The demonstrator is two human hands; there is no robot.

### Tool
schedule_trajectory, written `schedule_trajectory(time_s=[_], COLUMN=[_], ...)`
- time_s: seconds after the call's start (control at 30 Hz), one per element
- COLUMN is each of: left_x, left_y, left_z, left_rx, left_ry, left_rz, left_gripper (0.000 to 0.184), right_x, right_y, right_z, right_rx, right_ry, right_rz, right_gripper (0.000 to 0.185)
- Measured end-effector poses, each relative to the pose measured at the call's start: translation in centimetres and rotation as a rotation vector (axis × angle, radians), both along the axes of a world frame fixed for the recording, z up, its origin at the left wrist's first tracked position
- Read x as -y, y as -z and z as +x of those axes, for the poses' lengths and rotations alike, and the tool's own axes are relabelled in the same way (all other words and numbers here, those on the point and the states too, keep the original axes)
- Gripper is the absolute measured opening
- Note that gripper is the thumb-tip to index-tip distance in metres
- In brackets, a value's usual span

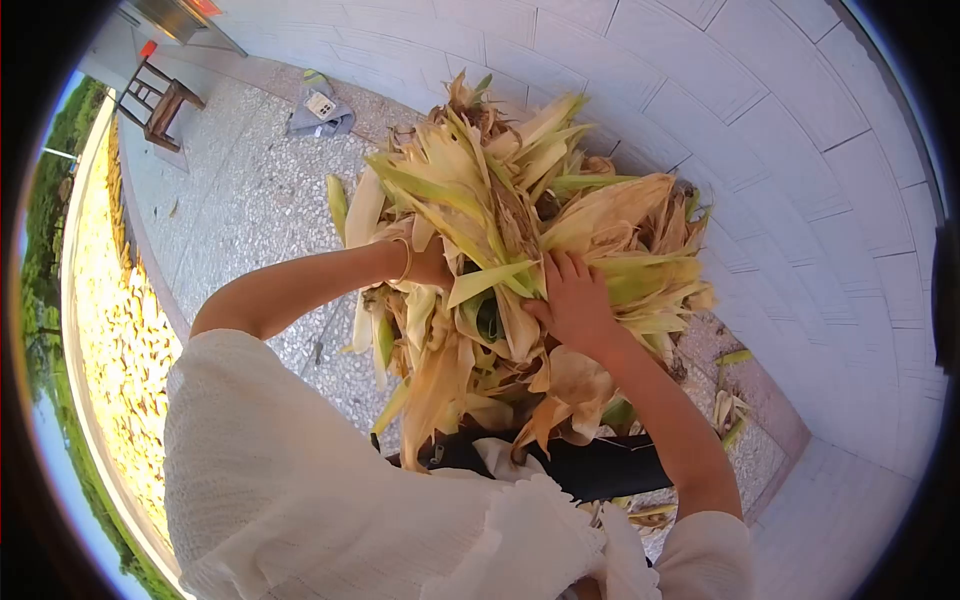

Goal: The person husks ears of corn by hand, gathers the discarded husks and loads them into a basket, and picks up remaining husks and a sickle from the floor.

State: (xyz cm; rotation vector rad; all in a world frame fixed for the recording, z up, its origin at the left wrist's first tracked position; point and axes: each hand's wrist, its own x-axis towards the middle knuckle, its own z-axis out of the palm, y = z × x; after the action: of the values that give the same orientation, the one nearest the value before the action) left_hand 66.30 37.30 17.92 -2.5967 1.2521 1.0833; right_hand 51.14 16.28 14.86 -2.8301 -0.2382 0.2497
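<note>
A large heap of dry, yellow-green corn husks (610, 215) rises in front of me, against the tiled wall. My left hand (432, 263) reaches into its left side, where husk leaves cover the fingers, so their grip is hidden. On the heap's near right part lies my right hand (577, 300), palm down, with its fingers stretched over the leaves and the thumb apart. Between both hands, long husk leaves (500, 275) stick out around a small dark gap. Whether any cobs are inside the heap cannot be seen.
Close to my body, a black object (600, 470) shows under the husks. A wooden chair (165, 105) stands at the upper left, and a grey cloth (322, 112) lies on the speckled floor (250, 200). The tiled wall (800, 200) bounds the right side; yellow corn (115, 380) spreads outside.
</note>
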Motion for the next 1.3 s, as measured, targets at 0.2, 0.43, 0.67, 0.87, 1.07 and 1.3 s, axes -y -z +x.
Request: schedule_trajectory(time_s=[0.2, 0.43, 0.67, 0.87, 1.07, 1.3], left_x=[0.2, 0.1, -1.3, 2.0, 15.1, 35.5], left_y=[5.9, 6.6, 3.8, -10.7, -18.9, -13.0], left_z=[3.0, 3.3, 3.0, -2.7, -14.1, -34.5], left_rx=[0.032, 0.153, 0.351, 0.203, 0.113, 0.194], left_ry=[0.023, 0.107, 0.313, 0.155, 0.512, 1.209], left_rz=[0.083, 0.111, 0.1, 0.16, -0.334, -0.344], left_gripper=[0.072, 0.064, 0.056, 0.043, 0.044, 0.061], right_x=[0.3, 0.4, 3.8, 11.2, 12.3, 6.4], right_y=[8.1, 2.7, -4.0, -5.5, -2.1, 10.1], right_z=[3.0, 3.0, -10.7, -32.0, -55.0, -71.2], right_rx=[0.131, -0.006, 0.32, 0.473, 0.555, 0.742], right_ry=[0.115, 0.304, 0.464, 0.999, 1.651, 2.209], right_rz=[0.054, 0.194, 0.246, 0.513, 0.866, 1.045], right_gripper=[0.065, 0.066, 0.068, 0.037, 0.031, 0.026])
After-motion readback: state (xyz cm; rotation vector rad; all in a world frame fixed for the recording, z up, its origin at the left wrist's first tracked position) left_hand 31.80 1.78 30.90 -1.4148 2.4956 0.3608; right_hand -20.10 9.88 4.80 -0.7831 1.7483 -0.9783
